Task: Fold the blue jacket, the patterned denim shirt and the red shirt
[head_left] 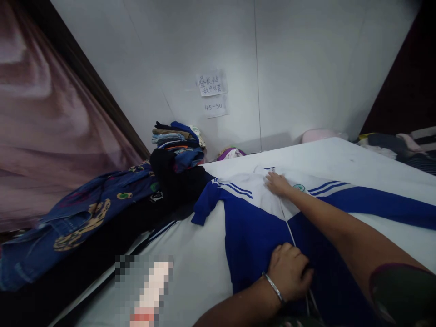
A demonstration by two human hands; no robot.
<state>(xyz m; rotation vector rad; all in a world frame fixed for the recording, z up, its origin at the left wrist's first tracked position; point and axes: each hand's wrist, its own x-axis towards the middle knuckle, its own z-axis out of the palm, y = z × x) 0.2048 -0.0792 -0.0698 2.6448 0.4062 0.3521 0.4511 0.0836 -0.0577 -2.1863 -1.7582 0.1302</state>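
Note:
A blue and white zip jacket (250,236) lies spread on the white table, front up, its sleeves out to both sides. White stripes mark its blue parts, and a round green badge (299,187) sits on the chest. My left hand (289,270), with a silver bracelet at the wrist, is closed on the lower front beside the zip line; its fingertips are partly hidden. Farther up, my right hand (277,184) has its fingers bent together on the white cloth just below the collar (267,169). My right forearm crosses over part of the chest and the dark blue front.
To the left lie dark clothes (177,190) and a printed denim garment (85,218). Behind them rises a stack of folded clothes (177,141). A wall with paper notes (213,84) stands behind the white table (327,154). More clothes (388,143) lie at far right.

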